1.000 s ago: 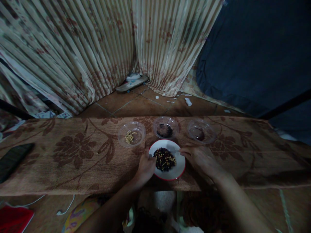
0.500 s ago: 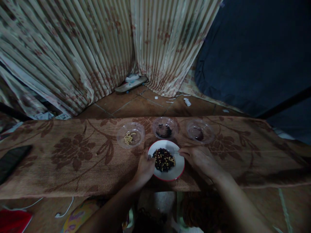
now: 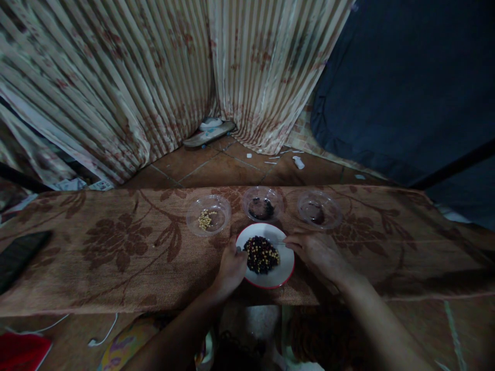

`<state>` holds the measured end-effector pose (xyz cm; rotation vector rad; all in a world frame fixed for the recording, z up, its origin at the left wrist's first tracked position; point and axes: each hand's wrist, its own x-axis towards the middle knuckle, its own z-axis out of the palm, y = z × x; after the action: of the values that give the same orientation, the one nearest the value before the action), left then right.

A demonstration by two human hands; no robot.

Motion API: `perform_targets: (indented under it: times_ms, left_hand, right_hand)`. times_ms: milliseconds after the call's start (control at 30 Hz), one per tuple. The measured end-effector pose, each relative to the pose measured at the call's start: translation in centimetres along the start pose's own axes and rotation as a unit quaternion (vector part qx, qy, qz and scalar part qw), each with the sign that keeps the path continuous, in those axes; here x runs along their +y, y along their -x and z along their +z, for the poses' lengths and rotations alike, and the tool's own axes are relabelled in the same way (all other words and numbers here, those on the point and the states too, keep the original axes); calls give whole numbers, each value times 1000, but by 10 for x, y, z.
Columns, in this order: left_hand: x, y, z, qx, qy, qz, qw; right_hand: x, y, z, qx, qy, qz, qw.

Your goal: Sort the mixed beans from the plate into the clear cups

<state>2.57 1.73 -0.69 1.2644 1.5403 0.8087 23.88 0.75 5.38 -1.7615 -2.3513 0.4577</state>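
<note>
A white plate with a red rim (image 3: 281, 272) sits near the table's front edge and holds a heap of mixed dark and pale beans (image 3: 262, 253). My left hand (image 3: 230, 266) rests closed against the plate's left rim. My right hand (image 3: 317, 251) lies at the plate's right side, its fingers pinched on a thin metal tool (image 3: 279, 243) whose tip reaches into the beans. Behind the plate stand three clear bowls: the left bowl (image 3: 208, 215) holds pale beans, the middle bowl (image 3: 263, 204) dark beans, the right bowl (image 3: 319, 209) a few dark ones.
A brown floral cloth (image 3: 119, 242) covers the long table. A dark phone (image 3: 19, 253) lies at its far left. Striped curtains (image 3: 154, 77), a sandal (image 3: 209, 131) on the tiled floor and a dark blue sheet (image 3: 406, 82) lie beyond.
</note>
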Motion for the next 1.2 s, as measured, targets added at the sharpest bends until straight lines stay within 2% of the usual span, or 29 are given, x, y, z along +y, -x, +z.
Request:
perform_targets:
  times_ms: [300, 433, 533, 633, 767, 867, 933, 1000, 1100, 1200]
  left_hand:
    - [2, 1, 0, -12, 17, 2, 1000]
    - [2, 0, 0, 7, 14, -14, 1000]
    - [1, 0, -1, -7, 25, -13, 1000]
    - [-1, -1, -1, -13, 21, 3, 1000]
    - [-5, -3, -1, -17, 29, -2, 999]
    - [-6, -5, -1, -15, 21, -17, 1000]
    - [-7, -6, -2, -17, 15, -14, 1000]
    - [-6, -6, -2, -18, 11, -8, 1000]
    - [-3, -3, -2, -6, 2, -10, 1000]
    - [1, -1, -1, -9, 22, -10, 1000]
  right_hand:
    - [0, 1, 0, 10, 6, -7, 1000]
    - [-3, 3, -8, 26, -43, -13, 999]
    - [2, 6, -16, 57, -93, -4, 994]
    - [19, 11, -26, 120, -116, 35, 985]
    - [55, 20, -38, 226, -66, 136, 962]
    - [75, 24, -39, 262, 3, 219, 940]
    - [80, 23, -38, 273, 32, 245, 930]
    - [77, 21, -35, 278, 19, 234, 931]
    - [59, 17, -32, 269, -49, 189, 943]
    - [31, 12, -27, 200, -113, 89, 969]
